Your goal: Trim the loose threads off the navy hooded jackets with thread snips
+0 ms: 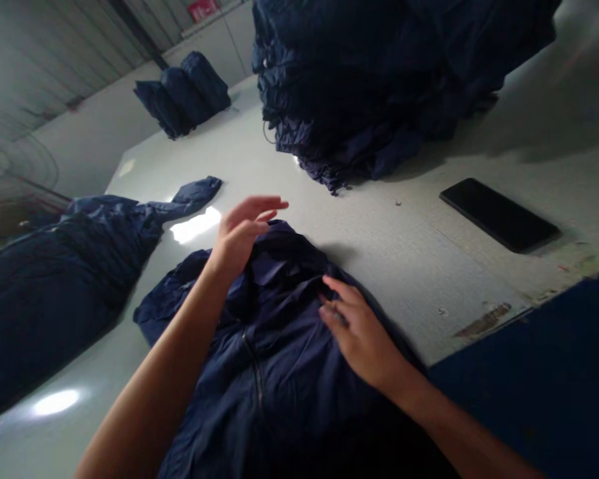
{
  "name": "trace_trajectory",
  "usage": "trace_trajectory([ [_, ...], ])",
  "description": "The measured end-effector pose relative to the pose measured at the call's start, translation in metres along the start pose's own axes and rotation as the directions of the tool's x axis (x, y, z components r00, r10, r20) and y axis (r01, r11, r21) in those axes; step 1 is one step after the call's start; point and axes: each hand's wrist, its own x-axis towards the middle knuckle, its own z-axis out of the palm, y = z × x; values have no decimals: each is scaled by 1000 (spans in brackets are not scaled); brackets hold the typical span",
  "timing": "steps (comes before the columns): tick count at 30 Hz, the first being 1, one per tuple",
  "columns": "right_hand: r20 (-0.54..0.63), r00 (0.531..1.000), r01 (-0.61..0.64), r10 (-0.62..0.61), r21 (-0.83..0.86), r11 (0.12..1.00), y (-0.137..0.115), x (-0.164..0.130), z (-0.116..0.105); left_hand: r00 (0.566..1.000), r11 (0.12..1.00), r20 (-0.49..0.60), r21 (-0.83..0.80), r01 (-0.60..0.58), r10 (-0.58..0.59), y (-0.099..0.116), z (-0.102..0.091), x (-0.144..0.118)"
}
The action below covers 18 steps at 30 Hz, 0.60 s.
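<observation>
Two bare hands work over a dark navy zip-front jacket of thin crinkled fabric point(274, 372) that lies spread on the pale grey bench point(409, 259) at about six o'clock in the head view, its zipper running down the middle toward the viewer. The left hand point(239, 236) rests with the heel of its palm on the collar end of the jacket at roughly eleven o'clock from the garment's centre; its fingers point(264, 203) are stretched out, loosely spread and lifted clear of the cloth, holding nothing. The right hand point(362, 332) lies palm down on the jacket's upper chest at about two o'clock from the centre, its fingers point(337, 289) extended and pressing flat on the fabric without gripping it. A tall heap of the same navy garments point(379, 86) stands on the bench at twelve to one o'clock, well apart from the hands. A flat black smartphone point(499, 214) lies face up at two o'clock, near the bench edge. Another mound of navy clothing point(54, 273) fills the nine o'clock side, one sleeve trailing toward the jacket. A smaller folded navy stack point(182, 93) sits far off at eleven o'clock.
</observation>
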Motion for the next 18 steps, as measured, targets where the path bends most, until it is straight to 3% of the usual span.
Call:
trace_trajectory([
  [1,-83,995,-50,52,20,999,0,8,-14,999,997,-46,-78,-12,8,11,-8,-7],
  [3,-231,970,-80,73,-18,997,-5,23,-38,1000,997,-6,-73,7,-8,24,-21,-37],
  [5,-252,968,-14,-14,-109,994,-19,34,-47,991,979,92,187,81,-99,20,-26,-83],
  [7,-76,985,141,-153,-146,979,-39,39,-32,983,882,-5,440,168,-184,3,-23,-133],
  [8,61,973,231,-225,-139,963,-49,40,-17,980,858,-58,475,195,-191,-7,-20,-156],
  [10,306,895,372,-323,-119,920,-63,41,24,977,853,-137,477,211,-165,-21,-19,-194],
  [12,411,857,395,-311,-136,909,-62,47,65,965,863,-231,457,217,-120,-24,-28,-224],
  [14,401,885,328,-238,-173,929,-49,60,93,915,856,-396,447,260,-71,-16,-48,-249],
  [18,267,948,228,-172,-193,955,-23,97,101,677,780,-736,421,463,-4,-13,-99,-289],
])
